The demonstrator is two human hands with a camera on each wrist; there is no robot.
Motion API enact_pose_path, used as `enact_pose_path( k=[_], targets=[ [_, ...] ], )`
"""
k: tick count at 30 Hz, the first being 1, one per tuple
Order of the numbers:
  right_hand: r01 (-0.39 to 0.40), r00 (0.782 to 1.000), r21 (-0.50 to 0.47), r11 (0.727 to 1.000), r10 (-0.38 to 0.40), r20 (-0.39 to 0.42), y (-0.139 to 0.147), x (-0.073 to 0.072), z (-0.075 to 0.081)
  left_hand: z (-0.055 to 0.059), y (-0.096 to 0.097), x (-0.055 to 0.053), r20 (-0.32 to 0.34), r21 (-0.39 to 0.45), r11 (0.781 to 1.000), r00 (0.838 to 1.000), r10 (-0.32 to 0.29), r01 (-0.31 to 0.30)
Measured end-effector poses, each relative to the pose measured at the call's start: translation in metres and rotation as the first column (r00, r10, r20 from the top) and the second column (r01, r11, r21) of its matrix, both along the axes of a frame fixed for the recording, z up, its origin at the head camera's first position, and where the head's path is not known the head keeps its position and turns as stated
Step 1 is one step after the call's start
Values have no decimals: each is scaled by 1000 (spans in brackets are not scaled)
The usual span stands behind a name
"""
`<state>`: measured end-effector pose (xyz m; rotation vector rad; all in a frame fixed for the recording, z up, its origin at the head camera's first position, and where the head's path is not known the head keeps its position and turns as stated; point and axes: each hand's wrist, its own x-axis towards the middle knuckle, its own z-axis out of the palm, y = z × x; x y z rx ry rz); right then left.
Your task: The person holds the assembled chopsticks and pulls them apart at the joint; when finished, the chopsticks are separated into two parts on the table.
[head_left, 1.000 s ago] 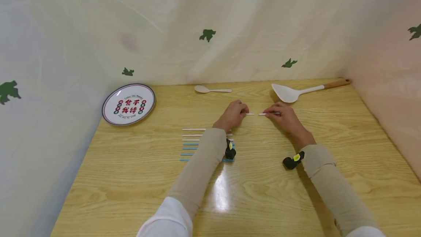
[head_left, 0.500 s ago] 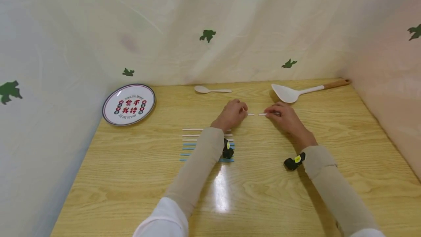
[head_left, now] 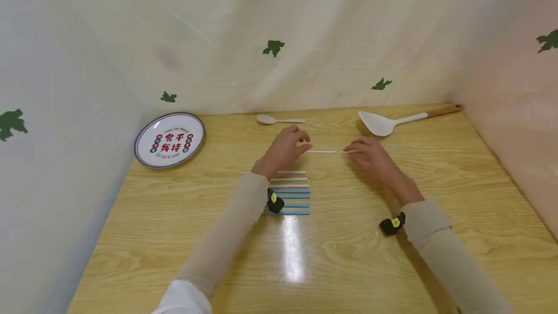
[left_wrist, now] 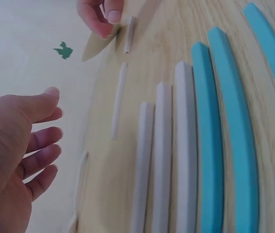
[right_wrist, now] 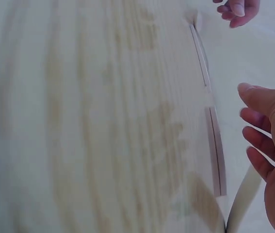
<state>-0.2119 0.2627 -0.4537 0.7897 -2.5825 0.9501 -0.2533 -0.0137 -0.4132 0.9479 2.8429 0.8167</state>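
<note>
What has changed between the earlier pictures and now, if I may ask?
The left hand has moved leftward, letting go of the left white stick; the right hand has opened, releasing the right white stick. Both sticks, the plate, spoon and spatula stayed put.

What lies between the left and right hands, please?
One white stick and the tip of a second white stick lie between the left hand and right hand, in the head view.

Lettered plate (head_left: 169, 140), pale spoon (head_left: 281, 120), perhaps wooden, and white spatula (head_left: 410, 118) before green-patterned cloth (head_left: 209, 57).
</note>
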Motion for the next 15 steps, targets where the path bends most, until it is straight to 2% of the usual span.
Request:
enact_pose_path(
  k=[7,15],
  targets=[
    [-40,998,-23,999,41,37,-28,6,4,2,-41,8,-47,65,998,999,22,-19],
    [-105,991,-50,993,108,79,-59,11,8,-3,-94,25,5,126,989,997,76,-76]
  ],
)
